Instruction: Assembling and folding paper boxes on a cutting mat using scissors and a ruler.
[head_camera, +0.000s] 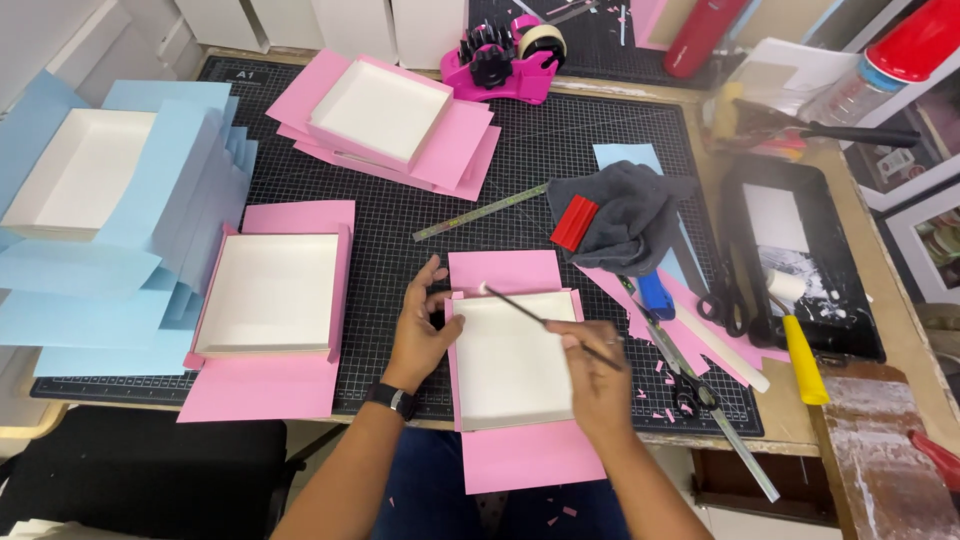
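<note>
Here the right hand (598, 372) grips a thin brush (540, 320); left hand (420, 325) steadies the white tray (510, 370), fingers open.

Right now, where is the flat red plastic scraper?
In the head view, the flat red plastic scraper lies right of centre on the crumpled grey cloth, beyond the right hand.

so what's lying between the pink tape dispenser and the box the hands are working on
In the head view, a metal ruler lies slantwise on the cutting mat between the tape dispenser and the box.
</note>
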